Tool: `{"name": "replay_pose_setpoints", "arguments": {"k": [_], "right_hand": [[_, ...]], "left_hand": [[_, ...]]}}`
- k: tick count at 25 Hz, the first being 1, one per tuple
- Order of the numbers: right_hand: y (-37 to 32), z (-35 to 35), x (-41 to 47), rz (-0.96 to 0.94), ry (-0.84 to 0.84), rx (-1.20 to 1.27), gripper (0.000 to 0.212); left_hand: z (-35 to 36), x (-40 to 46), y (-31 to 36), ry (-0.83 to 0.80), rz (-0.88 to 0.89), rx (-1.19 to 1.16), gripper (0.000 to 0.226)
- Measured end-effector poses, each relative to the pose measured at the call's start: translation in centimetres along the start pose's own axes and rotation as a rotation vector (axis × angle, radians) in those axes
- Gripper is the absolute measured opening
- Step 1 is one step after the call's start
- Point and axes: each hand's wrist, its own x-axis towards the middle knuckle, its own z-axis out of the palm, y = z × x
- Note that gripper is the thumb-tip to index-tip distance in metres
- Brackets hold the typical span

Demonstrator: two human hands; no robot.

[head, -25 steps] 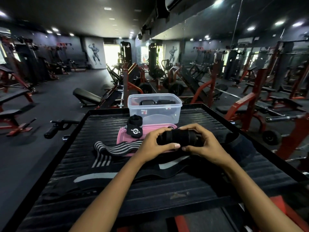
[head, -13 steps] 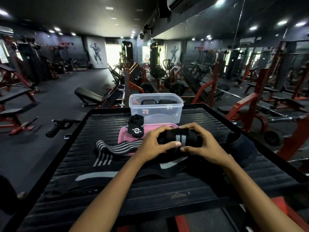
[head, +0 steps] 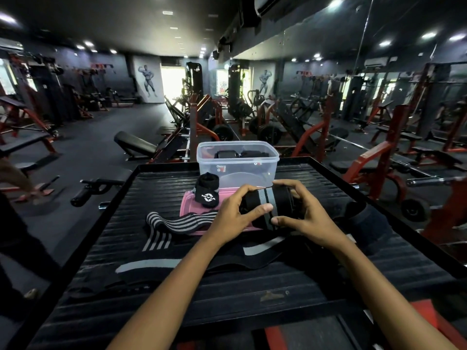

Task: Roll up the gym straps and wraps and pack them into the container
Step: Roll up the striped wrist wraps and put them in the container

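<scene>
A thick black wrap roll with grey stripes is held between my left hand and my right hand, just above the ribbed black platform. Its loose tail trails flat toward the lower left. Behind the roll stands a clear plastic container holding two dark rolled items. A pink lid lies in front of it, with a small black rolled strap on top. A black-and-grey striped wrap lies unrolled beside the lid.
Another dark wrap sits on the platform to the right. A person's hand shows at the left edge. Red and black gym machines and benches stand beyond the platform on all sides.
The roll has turned in my hands, so its grey stripes now face up. My fingers have shifted around it, and the roll sits slightly higher.
</scene>
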Motion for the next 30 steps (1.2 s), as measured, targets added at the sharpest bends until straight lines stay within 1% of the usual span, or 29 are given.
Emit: {"name": "replay_pose_setpoints", "arguments": {"k": [1, 5, 9, 10, 12, 14, 16, 19, 20, 21, 22, 24, 25, 27, 29, 30], "right_hand": [[-0.1, 0.0, 0.2, -0.001, 0.001, 0.01, 0.072], [-0.1, -0.3, 0.7, 0.018, -0.053, 0.03, 0.081], [0.1, -0.5, 0.9, 0.066, -0.083, 0.035, 0.082], [0.3, -0.4, 1.0, 0.074, -0.088, 0.031, 0.081], [0.2, -0.3, 1.0, 0.081, -0.09, 0.035, 0.08], [0.0, 0.0, 1.1, 0.067, -0.083, 0.06, 0.084], [-0.4, 0.3, 1.0, 0.036, -0.077, 0.106, 0.086], [-0.9, 0.6, 1.0, 0.015, -0.046, 0.161, 0.072], [-1.2, 0.6, 1.1, 0.013, -0.033, 0.179, 0.069], [-1.3, 0.6, 1.3, 0.012, -0.023, 0.184, 0.068], [-1.3, 0.5, 1.4, 0.017, -0.013, 0.184, 0.068], [-1.3, 0.5, 1.6, 0.04, 0.036, 0.191, 0.069], [-1.2, 0.4, 1.6, 0.049, 0.065, 0.192, 0.07], [-0.9, 0.5, 1.8, 0.057, 0.118, 0.167, 0.07], [-0.7, 0.5, 1.9, 0.076, 0.139, 0.172, 0.07], [-0.7, 0.4, 2.0, 0.082, 0.12, 0.191, 0.07]], "left_hand": [[0.1, -0.1, 0.0, -0.012, 0.006, 0.018, 0.025], [0.2, -0.2, 0.2, -0.073, -0.004, 0.063, 0.043], [0.2, -0.2, -0.2, -0.113, -0.061, 0.048, 0.054], [0.2, -0.2, -0.3, -0.109, -0.067, 0.048, 0.054], [0.2, -0.1, -0.6, -0.09, -0.058, 0.027, 0.047], [0.0, 0.1, -0.4, -0.071, -0.058, -0.027, 0.039], [-0.2, 0.3, -0.3, -0.048, -0.095, -0.093, 0.036], [-0.5, 0.6, -0.3, -0.015, -0.16, -0.186, 0.03], [-0.5, 0.6, -0.2, -0.013, -0.177, -0.224, 0.026], [-0.6, 0.6, -0.1, -0.016, -0.176, -0.228, 0.027], [-0.7, 0.5, 0.0, -0.018, -0.145, -0.197, 0.036], [-0.8, 0.5, -0.1, -0.019, -0.017, -0.077, 0.063], [-0.8, 0.5, -0.3, -0.015, 0.028, -0.026, 0.067], [-0.8, 0.6, -0.7, 0.029, 0.033, 0.02, 0.059], [-0.8, 0.6, -0.7, 0.072, -0.01, -0.019, 0.048], [-0.8, 0.6, -0.7, 0.077, -0.038, -0.073, 0.044]]}}
